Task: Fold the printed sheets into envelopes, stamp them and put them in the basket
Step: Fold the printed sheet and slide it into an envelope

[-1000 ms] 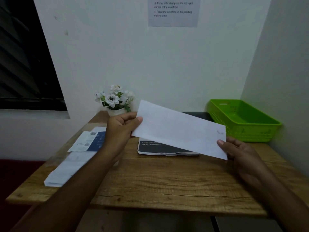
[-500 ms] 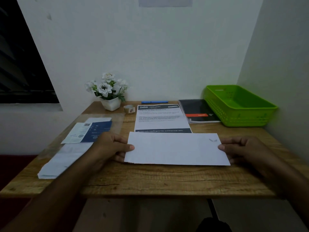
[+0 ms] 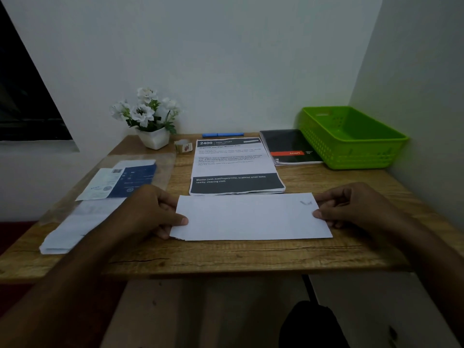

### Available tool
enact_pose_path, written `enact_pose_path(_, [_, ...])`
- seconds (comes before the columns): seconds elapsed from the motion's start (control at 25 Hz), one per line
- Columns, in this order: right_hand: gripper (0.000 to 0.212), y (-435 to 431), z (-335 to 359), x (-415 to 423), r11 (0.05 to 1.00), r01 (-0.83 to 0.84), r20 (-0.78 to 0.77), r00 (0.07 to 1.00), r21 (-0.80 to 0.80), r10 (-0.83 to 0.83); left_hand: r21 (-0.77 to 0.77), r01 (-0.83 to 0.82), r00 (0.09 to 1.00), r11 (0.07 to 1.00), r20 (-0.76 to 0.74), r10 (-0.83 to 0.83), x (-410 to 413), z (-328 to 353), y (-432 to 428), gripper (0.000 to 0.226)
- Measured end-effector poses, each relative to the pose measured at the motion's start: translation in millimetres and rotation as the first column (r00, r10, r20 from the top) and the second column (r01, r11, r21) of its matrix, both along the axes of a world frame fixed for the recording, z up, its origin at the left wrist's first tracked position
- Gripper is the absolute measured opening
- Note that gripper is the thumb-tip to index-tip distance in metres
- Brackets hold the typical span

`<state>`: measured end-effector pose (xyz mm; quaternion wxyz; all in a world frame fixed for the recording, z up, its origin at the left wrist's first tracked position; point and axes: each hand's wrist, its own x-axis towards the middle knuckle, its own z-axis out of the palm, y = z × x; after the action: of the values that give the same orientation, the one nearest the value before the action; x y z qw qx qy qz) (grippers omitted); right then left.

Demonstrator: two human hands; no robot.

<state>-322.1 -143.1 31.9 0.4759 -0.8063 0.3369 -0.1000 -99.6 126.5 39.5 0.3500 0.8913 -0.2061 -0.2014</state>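
Observation:
A white folded sheet [image 3: 251, 217] lies flat on the wooden table [image 3: 251, 257], near its front edge. My left hand [image 3: 153, 209] pinches its left end, thumb on top. My right hand [image 3: 351, 207] pinches its right end the same way. Just behind it lies a stack of printed sheets [image 3: 236, 167] with dark header and footer bands. A small roll of stamps [image 3: 183, 146] sits behind that stack. The green basket [image 3: 351, 151] stands at the back right corner with nothing visible inside.
A white flower pot [image 3: 153, 138] stands at the back left. A blue pen [image 3: 223, 134] lies along the wall. A black notebook [image 3: 288, 146] rests beside the basket. White envelopes [image 3: 72, 229] and a blue-and-white leaflet [image 3: 120, 182] lie at the left.
Both hands lowered the folded sheet from mid-air, tilted, down flat onto the table in front of the printed stack. My view has tipped downward.

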Motion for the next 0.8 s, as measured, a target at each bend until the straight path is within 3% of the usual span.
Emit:
enact_pose_path(0.2, [0.032,3,-5,5,0.986,0.007,-0.032,0.999,-0.164,-0.012,0.135,0.018,0.994,0.991,0.103,-0.032,2,-2,-4,0.042])
enact_pose_path(0.4, [0.03,6,-9,7,0.966,-0.01,-0.019,1.0,-0.258,0.005,0.141,0.013,0.922,0.99,0.381,-0.066,0,-11,-10,0.042])
enact_pose_path(0.56, [0.028,5,-11,10,0.961,0.01,0.018,1.0,-0.276,-0.005,0.187,0.107,0.906,0.977,0.385,-0.173,-5,-16,-19,0.034])
enact_pose_path(0.8, [0.024,-1,-12,17,0.957,-0.01,0.024,1.0,-0.29,0.018,0.16,0.136,0.883,0.978,0.429,-0.193,4,-19,-22,0.022])
